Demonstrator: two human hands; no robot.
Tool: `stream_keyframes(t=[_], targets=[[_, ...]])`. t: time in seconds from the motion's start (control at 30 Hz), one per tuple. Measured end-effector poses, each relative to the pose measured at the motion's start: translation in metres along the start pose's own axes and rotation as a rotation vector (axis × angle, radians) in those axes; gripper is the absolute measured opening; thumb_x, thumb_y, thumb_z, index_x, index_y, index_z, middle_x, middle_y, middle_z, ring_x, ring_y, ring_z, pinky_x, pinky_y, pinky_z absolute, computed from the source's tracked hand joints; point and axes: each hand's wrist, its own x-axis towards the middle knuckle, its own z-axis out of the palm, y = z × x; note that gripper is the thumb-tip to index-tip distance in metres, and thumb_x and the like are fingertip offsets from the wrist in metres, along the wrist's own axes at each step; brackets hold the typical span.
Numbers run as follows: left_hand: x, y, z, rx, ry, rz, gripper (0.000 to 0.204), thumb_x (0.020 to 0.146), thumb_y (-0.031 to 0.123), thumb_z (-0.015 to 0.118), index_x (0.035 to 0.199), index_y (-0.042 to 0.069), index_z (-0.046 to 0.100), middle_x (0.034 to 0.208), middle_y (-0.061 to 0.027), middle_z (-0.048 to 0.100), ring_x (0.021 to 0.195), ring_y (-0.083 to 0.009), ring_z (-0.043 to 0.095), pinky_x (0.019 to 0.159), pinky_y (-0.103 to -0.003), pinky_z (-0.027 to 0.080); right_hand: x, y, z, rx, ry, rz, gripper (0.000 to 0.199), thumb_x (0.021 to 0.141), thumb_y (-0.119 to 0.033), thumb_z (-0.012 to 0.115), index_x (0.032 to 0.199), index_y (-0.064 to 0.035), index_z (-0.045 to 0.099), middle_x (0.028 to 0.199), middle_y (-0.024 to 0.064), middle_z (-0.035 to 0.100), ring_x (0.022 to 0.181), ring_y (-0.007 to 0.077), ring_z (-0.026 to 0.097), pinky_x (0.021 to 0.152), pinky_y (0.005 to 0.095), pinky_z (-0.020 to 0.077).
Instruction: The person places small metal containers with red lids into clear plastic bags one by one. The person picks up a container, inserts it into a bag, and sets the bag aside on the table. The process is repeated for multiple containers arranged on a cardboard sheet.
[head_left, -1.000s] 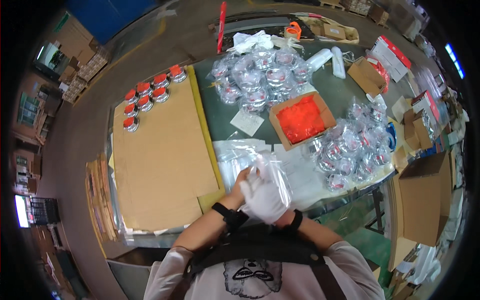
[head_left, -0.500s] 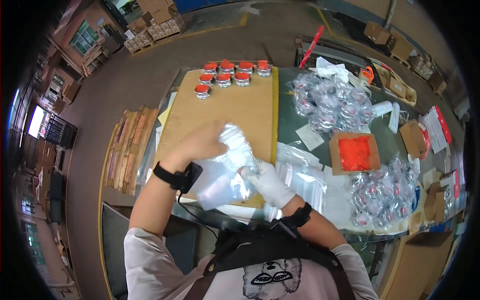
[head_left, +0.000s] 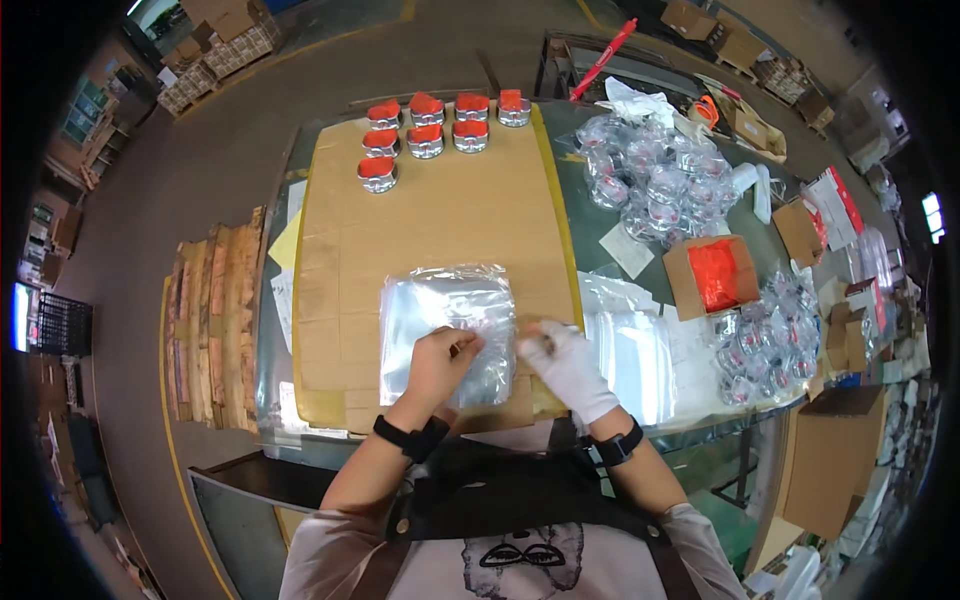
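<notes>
On your left, the one large cardboard sheet [head_left: 345, 255] covers that side of the bench [head_left: 580, 230]. Eight metal pieces with red tops [head_left: 425, 145] stand at its far end: four, then three, then one nearest you. The clear plastic bags [head_left: 447, 308] lie flat on the sheet's near part; you can't count the layers. They should feel light, limp and slippery, and may cling together, so take hold at an edge or corner. Your bare left hand [head_left: 436, 370] is over them, fingers curled in; whether it pinches film, you can't tell. Your gloved right hand [head_left: 572, 372] is by their right edge, fingers blurred, grip unclear. Farther right are more flat bags [head_left: 640, 370], one open box [head_left: 684, 285] with red contents, and two uncountable heaps of wrapped pieces, one far [head_left: 660, 180], one near [head_left: 770, 335].
</notes>
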Motion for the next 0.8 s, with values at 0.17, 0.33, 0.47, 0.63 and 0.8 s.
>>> stream_keyframes(t=[0.17, 0.33, 0.47, 0.63, 0.8], targets=[[0.004, -0.001, -0.033, -0.165, 0.313, 0.035, 0.013, 0.091, 0.009, 0.065, 0.100, 0.001, 0.069, 0.084, -0.0116, 0.065, 0.066, -0.0180, 0.059, 0.059, -0.029, 0.048, 0.036, -0.036, 0.024, 0.512, -0.138, 0.180, 0.017, 0.087, -0.017, 0.067, 0.088, -0.0006, 0.071, 0.080, 0.0131, 0.067, 0.073, 0.0201, 0.064, 0.068, 0.0316, 0.0501], [0.005, 0.038, -0.063, -0.307, 0.121, -0.005, 0.025, 0.097, 0.019, 0.059, 0.116, 0.003, 0.065, 0.089, 0.0030, 0.057, 0.072, -0.0062, 0.049, 0.066, -0.021, 0.041, 0.078, -0.077, 0.055, 0.551, -0.195, -0.210, 0.011, 0.090, -0.012, 0.064, 0.091, -0.0015, 0.068, 0.076, 0.0014, 0.064, 0.067, 0.0074, 0.056, 0.063, 0.0235, 0.0476], [0.008, 0.001, -0.102, -0.575, 0.469, -0.380, 0.031, 0.097, 0.021, 0.059, 0.122, 0.002, 0.062, 0.086, 0.0063, 0.055, 0.075, -0.0036, 0.048, 0.063, -0.020, 0.038, 0.168, -0.086, 0.042, 0.708, -0.587, 0.087, 0.030, 0.090, -0.027, 0.066, 0.098, 0.0018, 0.066, 0.080, 0.0137, 0.065, 0.076, 0.0202, 0.063, 0.072, 0.0326, 0.0511], [-0.009, 0.023, -0.180, -0.584, 0.541, -0.266, 0.028, 0.098, 0.018, 0.055, 0.118, 0.001, 0.064, 0.078, 0.0063, 0.048, 0.075, -0.0050, 0.044, 0.063, -0.021, 0.034, 0.345, -0.048, 0.044, -0.565, 0.104, -0.352, 0.023, 0.088, -0.021, 0.056, 0.099, -0.0034, 0.066, 0.101, 0.0213, 0.066, 0.093, 0.0370, 0.066, 0.080, 0.0463, 0.0537], [0.016, 0.054, -0.154, 0.338, 0.442, -0.093, 0.041, 0.077, -0.010, 0.058, 0.114, 0.004, 0.067, 0.080, -0.0136, 0.052, 0.075, -0.0282, 0.054, 0.074, -0.034, 0.046, 0.385, -0.039, 0.028, -0.755, -0.142, -0.304, 0.024, 0.088, -0.022, 0.055, 0.099, -0.0059, 0.069, 0.102, 0.0213, 0.068, 0.094, 0.0372, 0.067, 0.081, 0.0469, 0.0535]])
